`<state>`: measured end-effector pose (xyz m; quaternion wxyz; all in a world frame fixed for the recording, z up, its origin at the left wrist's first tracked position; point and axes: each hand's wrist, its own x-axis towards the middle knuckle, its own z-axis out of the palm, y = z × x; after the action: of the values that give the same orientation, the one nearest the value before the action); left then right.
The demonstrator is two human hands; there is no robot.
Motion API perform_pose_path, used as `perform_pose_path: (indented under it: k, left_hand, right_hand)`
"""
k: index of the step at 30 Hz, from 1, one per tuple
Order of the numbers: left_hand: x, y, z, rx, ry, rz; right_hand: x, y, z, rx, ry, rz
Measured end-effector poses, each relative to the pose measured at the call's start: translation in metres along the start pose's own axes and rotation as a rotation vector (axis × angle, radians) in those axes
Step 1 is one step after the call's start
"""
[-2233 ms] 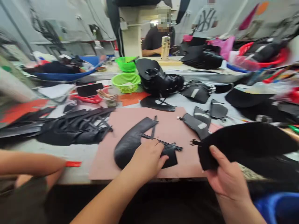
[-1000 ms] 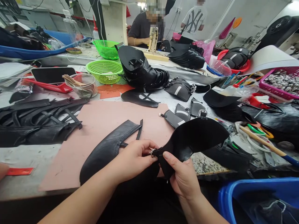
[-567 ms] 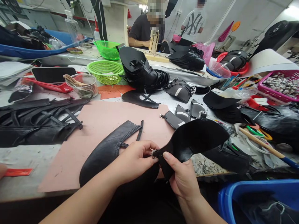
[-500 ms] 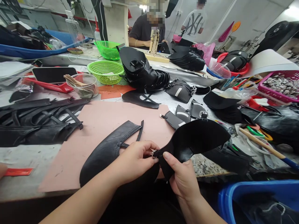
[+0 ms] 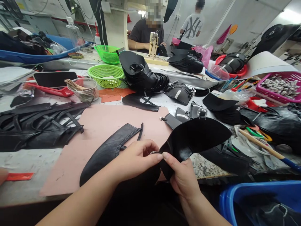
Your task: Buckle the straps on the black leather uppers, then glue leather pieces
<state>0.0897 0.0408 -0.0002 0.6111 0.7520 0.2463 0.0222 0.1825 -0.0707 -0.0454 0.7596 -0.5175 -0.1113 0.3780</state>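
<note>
My right hand (image 5: 184,175) grips a curved black leather shoe piece (image 5: 199,136) near its narrow end, thumb on top. My left hand (image 5: 141,158) pinches a small metal buckle (image 5: 154,152) at that same narrow end, so both thumbs nearly meet. The buckle is partly hidden by the fingers. Under and beyond my left wrist lies another black leather shoe upper (image 5: 105,149) with stitched edging and a thin strap, resting on a pink sheet (image 5: 94,121).
Strappy black leather pieces (image 5: 35,128) lie at left. Stacked black uppers (image 5: 143,73), a green basket (image 5: 105,75) and buckled pieces (image 5: 180,92) stand behind. A blue bin (image 5: 263,191) is at lower right, beside a wooden-handled tool (image 5: 258,142). A co-worker (image 5: 143,33) sits across the bench.
My left thumb has moved over the buckle toward my right thumb, and the buckle now shows less and lies flatter. The camera view has shifted slightly.
</note>
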Motion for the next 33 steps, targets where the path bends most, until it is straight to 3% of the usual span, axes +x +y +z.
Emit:
perform_pose_path:
  k: [4, 10, 18, 23, 27, 31, 33]
  left_hand:
    - [0.009, 0.001, 0.002, 0.028, 0.035, 0.018]
    - [0.013, 0.001, 0.007, 0.124, 0.176, -0.026]
    - [0.014, 0.007, 0.015, 0.12, 0.298, 0.005]
    - [0.015, 0.003, 0.016, -0.006, 0.332, 0.031]
    - [0.015, -0.001, 0.011, -0.252, 0.279, -0.037]
    - [0.013, -0.004, 0.005, -0.386, 0.049, -0.161]
    - [0.013, -0.004, 0.004, -0.337, 0.045, -0.175]
  right_hand:
    - [0.0, -0.004, -0.004, 0.023, -0.042, 0.017]
    - [0.001, -0.015, -0.009, -0.02, -0.198, 0.18]
    - [0.001, -0.01, -0.012, -0.101, -0.167, 0.104]
    - [0.007, -0.01, -0.015, -0.272, -0.136, 0.076]
    - [0.02, -0.016, -0.018, -0.319, -0.246, -0.073]
    - [0.026, -0.022, -0.017, -0.167, -0.302, 0.034]
    - [0.027, -0.026, -0.016, -0.17, -0.365, 0.101]
